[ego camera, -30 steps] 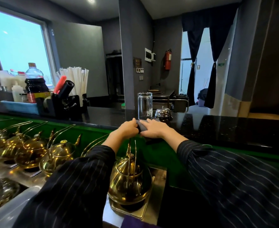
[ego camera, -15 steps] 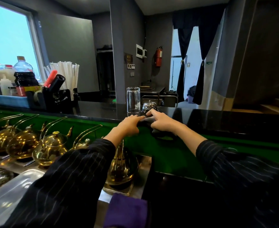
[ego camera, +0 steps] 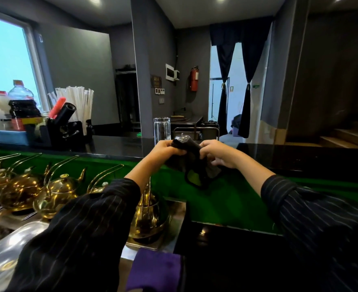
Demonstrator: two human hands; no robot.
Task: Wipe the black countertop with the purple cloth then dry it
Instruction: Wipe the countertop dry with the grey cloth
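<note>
Both hands hold a dark grey cloth (ego camera: 195,163) lifted above the edge of the black countertop (ego camera: 119,145). My left hand (ego camera: 165,149) grips its upper left part. My right hand (ego camera: 218,152) pinches the right side, and the rest of the cloth hangs down in front of the green panel. The purple cloth (ego camera: 156,270) lies folded on the steel surface at the bottom, between my sleeves, with no hand on it.
A clear glass (ego camera: 161,129) stands on the countertop just behind my hands. A black caddy (ego camera: 66,131) with straws and bottles sits at the left. Several brass teapots (ego camera: 55,190) line the steel counter below; one (ego camera: 148,218) is under my left forearm.
The dark cloth was pressed on the countertop by both hands; now it is lifted off and spread between them. The view has tilted down, showing more of the purple cloth.
</note>
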